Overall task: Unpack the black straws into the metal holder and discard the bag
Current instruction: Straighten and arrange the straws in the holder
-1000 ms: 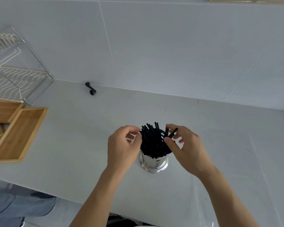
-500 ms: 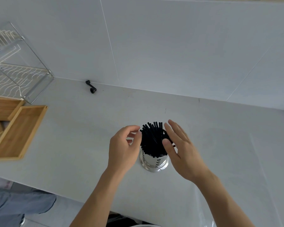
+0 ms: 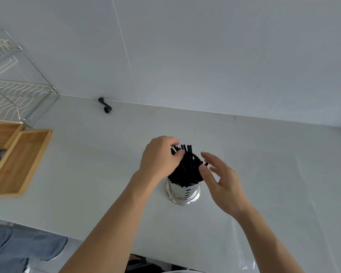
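Observation:
A shiny perforated metal holder (image 3: 183,194) stands upright on the white counter. It is packed with black straws (image 3: 187,170) that fan out above its rim. My left hand (image 3: 159,158) reaches over from the left, its fingers and thumb curled round the tops of a bunch of straws. On the holder's right side my right hand (image 3: 222,182) has its fingers spread and straight, the thumb touching the straws. A clear plastic bag (image 3: 248,265) lies flat on the counter at the lower right, partly under my right forearm.
Two wooden trays (image 3: 18,160) sit at the left, beside a wire dish rack (image 3: 14,91). A small black crank-shaped part (image 3: 105,104) lies by the tiled wall. The counter's front edge runs across the lower left.
My left hand has moved right and closed over the straw tops, tilting them. The right hand let go of a straw, opened, and now stands slightly off the bundle.

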